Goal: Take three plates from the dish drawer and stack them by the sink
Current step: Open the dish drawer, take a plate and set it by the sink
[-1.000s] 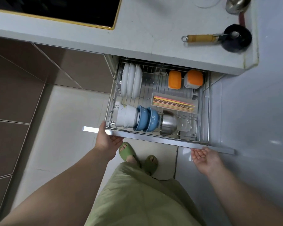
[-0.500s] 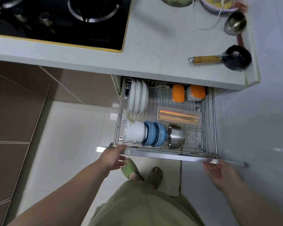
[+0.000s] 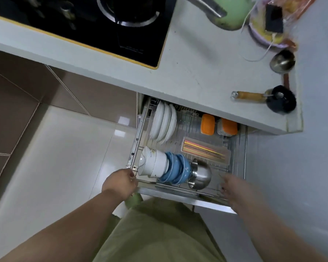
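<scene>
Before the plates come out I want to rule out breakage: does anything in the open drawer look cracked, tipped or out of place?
Nothing stands out. The white plates stand on edge in the rack at the back left of the drawer, and the bowls lie nested on their sides along the front. No cracks or spills are visible.

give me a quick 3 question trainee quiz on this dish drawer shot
1. True or false: the white plates stand on edge at the back left of the drawer.
2. What lies between the white bowls and the steel bowl? A) blue bowls B) orange boxes C) chopsticks
3. Which hand is at the drawer's front left corner?

Key
1. True
2. A, the blue bowls
3. The left hand
</scene>
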